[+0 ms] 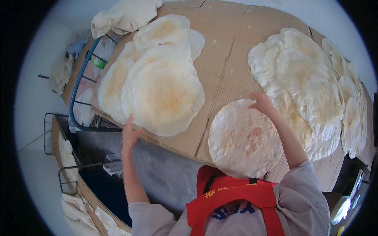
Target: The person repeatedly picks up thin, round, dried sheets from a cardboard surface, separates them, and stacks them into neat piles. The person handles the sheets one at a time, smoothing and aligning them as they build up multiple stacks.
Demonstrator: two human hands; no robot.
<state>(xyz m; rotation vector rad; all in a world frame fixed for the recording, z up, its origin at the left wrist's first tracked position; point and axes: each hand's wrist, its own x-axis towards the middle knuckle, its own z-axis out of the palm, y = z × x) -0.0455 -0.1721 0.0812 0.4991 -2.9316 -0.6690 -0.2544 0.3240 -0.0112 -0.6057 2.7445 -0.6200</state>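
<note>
A round, pale flatbread (236, 138) with brownish patches lies at the near edge of the cardboard-covered table, partly overhanging it in front of my body. My right hand (262, 103) pinches its far rim, thumb on top and fingers beyond the edge. To the left, a loose pile of thin flatbreads (168, 91) overlaps on the cardboard, toasted in the middle. My left hand (130, 134) is at that pile's near left edge, slightly blurred, with fingers apart and nothing held. Whether its fingertips touch the bread I cannot tell.
A larger heap of flatbreads (298, 73) covers the right side, with further stacks (351, 103) beyond. Cardboard (224, 44) separates the piles. A blue metal bed-like rail (78, 88) rises at the left edge. Folded cream cloth (127, 17) lies at the far left corner.
</note>
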